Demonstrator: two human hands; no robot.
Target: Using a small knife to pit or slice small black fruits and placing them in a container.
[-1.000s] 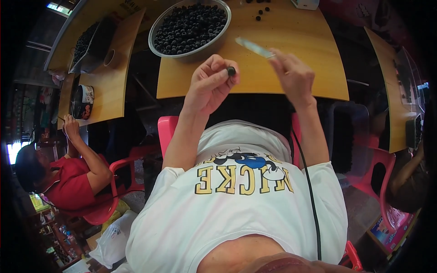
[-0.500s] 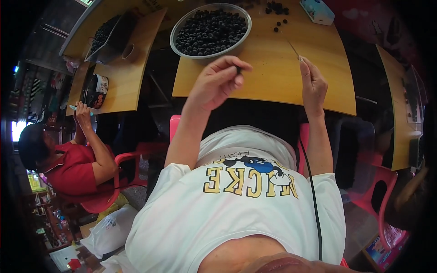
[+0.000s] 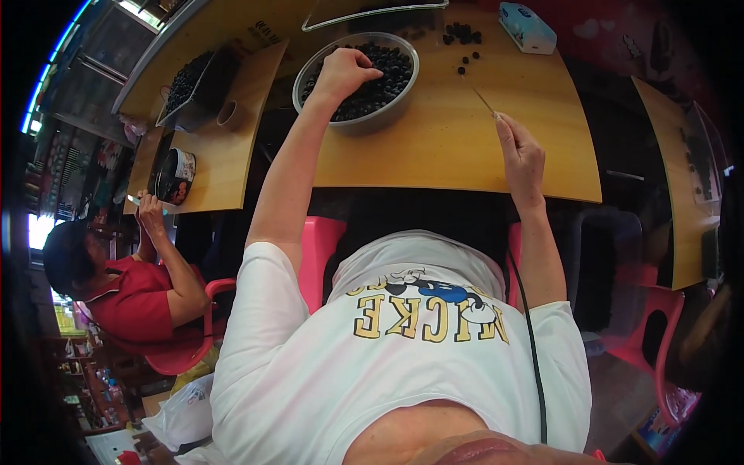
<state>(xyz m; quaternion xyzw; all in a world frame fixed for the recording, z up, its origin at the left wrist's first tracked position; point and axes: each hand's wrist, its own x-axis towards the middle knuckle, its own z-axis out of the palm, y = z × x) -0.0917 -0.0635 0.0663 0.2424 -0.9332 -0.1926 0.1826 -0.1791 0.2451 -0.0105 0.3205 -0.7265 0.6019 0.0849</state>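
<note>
The plastic bowl [image 3: 380, 118] was well filled with dark, berry-like pieces [image 3: 372, 97], so most of the visible supply seemed left to handle. The left hand [image 3: 345, 74] reached over the bowl's near left rim, its fingers bent down at the pile; I could not tell whether they had closed on a piece. To the right of the bowl and nearer the body, the right hand [image 3: 525, 159] had thumb and fingers pinched together on a slim tool [image 3: 485, 102], which pointed up and left, apart from every piece. Its shape was hard to read at this angle; it may have been a thin blade seen edge-on.

Just right of the bowl lay a small cluster of loose pieces [image 3: 463, 33] with a few strays; whether these were finished, the view did not show. Farther right of the bowl sat a pale blue tissue pack [image 3: 527, 29]. The yellow wooden table [image 3: 449, 147] ran bare in front of the bowl.

Well left of the bowl, a co-worker in a red shirt [image 3: 143, 302] sat at another table [image 3: 225, 170] bearing a dark tub [image 3: 182, 177], a brown cup [image 3: 229, 115] and a crate of dark pieces [image 3: 190, 85]. Well to the bowl's right stood a pink chair [image 3: 647, 333].
</note>
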